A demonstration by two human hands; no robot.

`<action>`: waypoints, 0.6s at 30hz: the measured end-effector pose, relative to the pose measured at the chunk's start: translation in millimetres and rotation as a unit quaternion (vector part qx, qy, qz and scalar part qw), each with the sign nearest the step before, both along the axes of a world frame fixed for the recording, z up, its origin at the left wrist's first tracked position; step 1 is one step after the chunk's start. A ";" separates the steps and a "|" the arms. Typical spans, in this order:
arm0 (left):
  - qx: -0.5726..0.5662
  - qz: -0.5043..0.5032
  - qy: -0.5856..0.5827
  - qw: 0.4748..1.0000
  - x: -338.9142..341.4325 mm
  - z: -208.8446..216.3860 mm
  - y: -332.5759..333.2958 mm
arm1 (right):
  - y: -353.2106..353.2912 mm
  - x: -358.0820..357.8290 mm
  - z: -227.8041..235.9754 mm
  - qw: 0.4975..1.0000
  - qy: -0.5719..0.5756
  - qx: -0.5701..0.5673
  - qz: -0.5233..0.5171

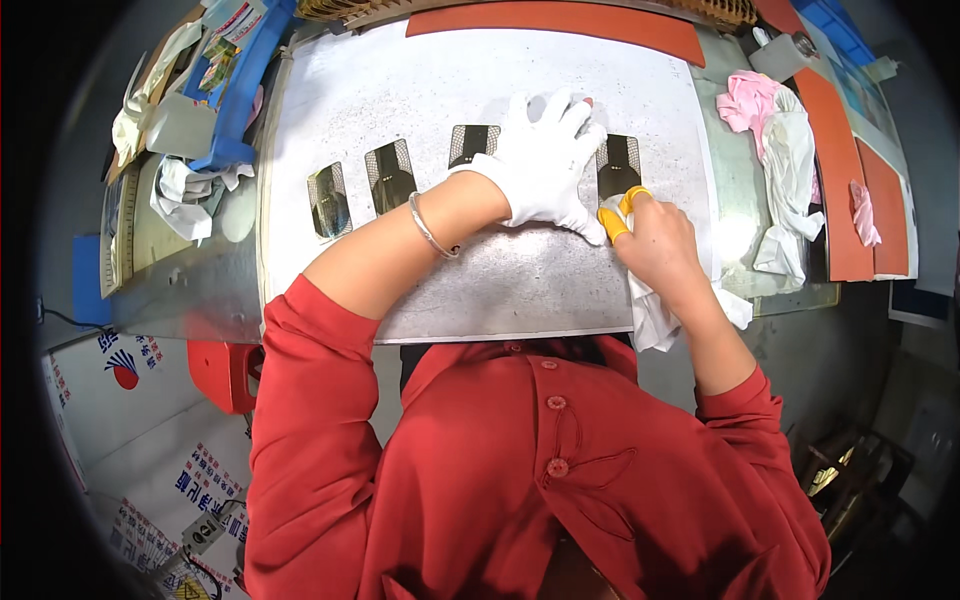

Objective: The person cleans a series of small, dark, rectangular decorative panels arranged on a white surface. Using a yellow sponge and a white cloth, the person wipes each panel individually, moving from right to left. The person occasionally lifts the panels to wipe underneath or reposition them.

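Several small dark glossy plates with rounded corners and a patterned mesh along their edges lie in a row on the white work sheet [480, 285]. My left hand [545, 165], in a white glove, lies flat with its fingers spread, between the rightmost dark plate [618, 160] and a second dark plate [474, 142] that it partly covers. My right hand [658, 240], with yellow finger cots, is closed on a white cloth [652, 315] at the near end of the rightmost plate. Two more plates, a third dark plate [390, 175] and a leftmost plate [328, 202], lie beyond my left forearm.
A blue bin [235, 120] with small boxes stands at the left, beside a crumpled white cloth [195, 195]. At the right lie a pink cloth [748, 98], a long white cloth [788, 190] and orange mats [838, 190]. A red stool [222, 372] stands below the table.
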State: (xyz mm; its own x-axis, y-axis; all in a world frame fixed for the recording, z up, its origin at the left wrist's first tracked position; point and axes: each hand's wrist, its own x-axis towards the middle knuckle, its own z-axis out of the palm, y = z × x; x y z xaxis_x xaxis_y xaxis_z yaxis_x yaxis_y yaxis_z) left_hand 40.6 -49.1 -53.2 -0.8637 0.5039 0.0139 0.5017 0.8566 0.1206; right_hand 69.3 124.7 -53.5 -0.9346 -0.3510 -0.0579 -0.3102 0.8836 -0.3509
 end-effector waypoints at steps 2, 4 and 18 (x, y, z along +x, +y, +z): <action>-0.018 -0.011 0.003 1.000 0.8 2.2 -1.8 | 1.5 2.5 0.2 1.000 -0.001 -0.002 0.002; -0.021 -0.013 -0.011 1.000 0.8 6.3 -1.6 | 3.0 3.2 -0.4 1.000 -0.006 -0.005 0.006; 0.016 0.074 0.067 0.995 26.9 6.0 -60.8 | -13.4 -1.7 41.6 0.998 -0.004 -0.018 0.058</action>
